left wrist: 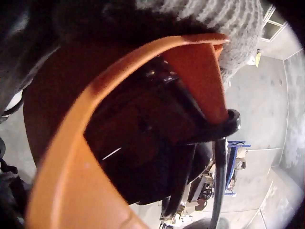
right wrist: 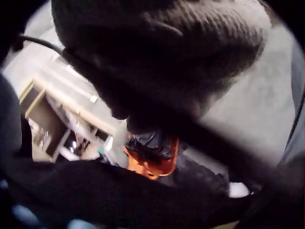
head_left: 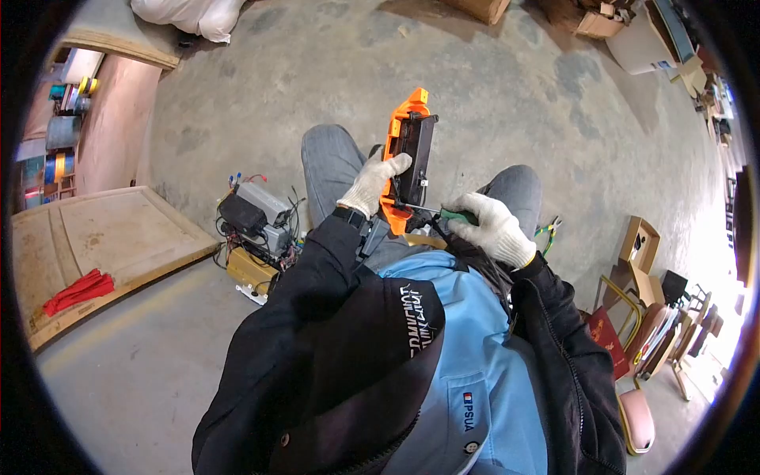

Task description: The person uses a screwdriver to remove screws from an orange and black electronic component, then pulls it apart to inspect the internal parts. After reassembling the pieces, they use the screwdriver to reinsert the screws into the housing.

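Observation:
My gloved left hand (head_left: 374, 182) grips an orange plastic housing (head_left: 413, 101) from its left side, with the thumb lying across the long black part (head_left: 419, 146) set into it. The housing stands lengthwise above my lap. My gloved right hand (head_left: 495, 226) holds a screwdriver (head_left: 457, 215) by its green handle; the metal shaft points left to the housing's lower end. In the left wrist view the orange rim (left wrist: 62, 176) curves round a dark hollow with a black cable (left wrist: 220, 176) beside it. The right glove (right wrist: 167, 62) hides the screwdriver in the right wrist view.
Green-handled pliers (head_left: 549, 229) lie on the floor right of my knee. Electronic boxes with wires (head_left: 257, 214) are heaped at the left, beside a wooden panel (head_left: 127, 229) bearing a red cloth (head_left: 79, 291). Cardboard boxes (head_left: 637, 245) and folding chairs (head_left: 657, 340) stand at the right.

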The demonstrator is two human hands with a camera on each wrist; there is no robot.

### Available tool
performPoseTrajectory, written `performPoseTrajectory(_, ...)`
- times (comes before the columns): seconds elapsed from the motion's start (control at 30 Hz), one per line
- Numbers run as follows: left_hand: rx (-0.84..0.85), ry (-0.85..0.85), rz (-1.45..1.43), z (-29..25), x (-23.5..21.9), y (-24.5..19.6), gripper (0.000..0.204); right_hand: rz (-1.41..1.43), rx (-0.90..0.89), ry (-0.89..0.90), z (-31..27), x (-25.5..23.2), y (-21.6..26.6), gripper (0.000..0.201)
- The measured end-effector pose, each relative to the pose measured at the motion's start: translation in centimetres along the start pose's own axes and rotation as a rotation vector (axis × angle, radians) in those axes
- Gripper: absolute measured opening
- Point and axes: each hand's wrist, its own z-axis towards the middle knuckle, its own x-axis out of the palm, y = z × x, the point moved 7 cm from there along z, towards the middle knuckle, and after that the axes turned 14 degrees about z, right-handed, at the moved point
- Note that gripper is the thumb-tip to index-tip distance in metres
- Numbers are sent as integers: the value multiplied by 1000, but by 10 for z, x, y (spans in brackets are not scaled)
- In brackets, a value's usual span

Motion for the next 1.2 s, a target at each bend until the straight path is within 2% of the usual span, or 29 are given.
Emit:
performPoseTrajectory(0.07, -15, -15, -2, -2, 3, -4, 35, -141, -78, -46, -2, -4, 10, 34)
performPoseTrajectory(0.1, 38, -37, 53, 9, -16, -28, 34, 90, -55, -118, 24, -10, 9, 36)
performPoseTrajectory(0.17, 24, -63, 61, -5, -14, -25, 33, 559, 154, -215, 13, -7, -8, 40)
performPoseTrajectory(0.2, 27, -50, 43, -4, -7, -18, 32, 717, 176, -258, 4, -11, -10, 49)
performPoseTrajectory(0.3, 6, -29, -6, -4, 8, 3, 31, 446, 69, -342, -12, -20, -42, 54)
performPoseTrajectory(0.33, 1, -45, 0, -2, 3, 2, 31, 516, 353, -238, -18, -12, -23, 56)
performPoseTrajectory(0.43, 11, -29, 32, 3, -2, 1, 41, 380, 68, -239, -7, -15, -17, 45)
performPoseTrajectory(0.53, 8, -37, 12, 1, -1, -1, 40, 469, 255, -317, -12, -9, -22, 31)
performPoseTrajectory(0.63, -39, -16, -32, -4, 2, -1, 31, 438, 102, -320, -13, -12, -23, 31)
performPoseTrajectory(0.77, -23, -67, -49, 1, 0, 1, 30, 537, 102, -340, -16, -5, -32, 38)
performPoseTrajectory(0.8, -20, -74, -49, 1, 1, 1, 39, 553, 99, -353, -17, -2, -36, 37)
performPoseTrajectory(0.93, -71, -66, -41, -2, -1, 7, 40, 587, 214, -320, -15, 4, -52, 57)
performPoseTrajectory(1.03, -8, -70, -29, 0, 1, 4, 39, 472, 170, -355, -16, -3, -40, 36)
performPoseTrajectory(1.17, 10, -31, -60, 2, 2, 4, 38, 554, 97, -417, -17, -1, -51, 31)
performPoseTrajectory(1.2, -32, -42, -68, 3, -1, 7, 35, 576, 94, -417, -18, -2, -51, 31)
